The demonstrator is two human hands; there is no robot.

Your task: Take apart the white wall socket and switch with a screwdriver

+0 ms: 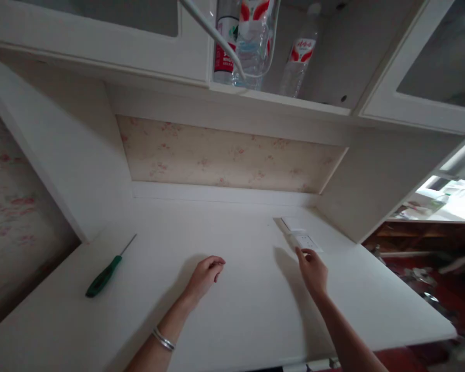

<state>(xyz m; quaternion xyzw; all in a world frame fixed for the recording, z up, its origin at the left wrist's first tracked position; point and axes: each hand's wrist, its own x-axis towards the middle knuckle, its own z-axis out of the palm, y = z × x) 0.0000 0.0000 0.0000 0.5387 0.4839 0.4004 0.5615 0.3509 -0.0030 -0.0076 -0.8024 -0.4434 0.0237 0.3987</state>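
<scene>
A: Edges on the desk (251, 320)?
B: Left panel (65, 139) and right panel (391, 165) bound the far half, wallpaper (225, 157) behind. Near right corner sticks out past the right panel. Cabinet (132, 59) overhangs the far side.
A: Room to move?
B: Bare desktop between the hands, and more between left hand (204, 278) and screwdriver (109, 269). That lies far left, green handle near, shaft tip pointing far right.
A: What's hard to see?
B: Left bottles (251, 49) up in the cabinet are cut off at the top, with a cable (213, 33) crossing in front. Right bottle (300, 59) is dim. Clutter (422, 279) beyond the right edge is blurred. Both forearms run out at the near side.
A: Socket (307, 242)?
B: Far right on the desk, beside a plain plate (293, 223). Right hand (313, 273) is at its near edge.
A: Grip?
B: Right: thumb and finger nearly together, narrow gap. Contact, can't tell. Left: loosely curled, just above the desktop; can't tell if anything small is inside. Bracelet (163, 339) on that wrist.
</scene>
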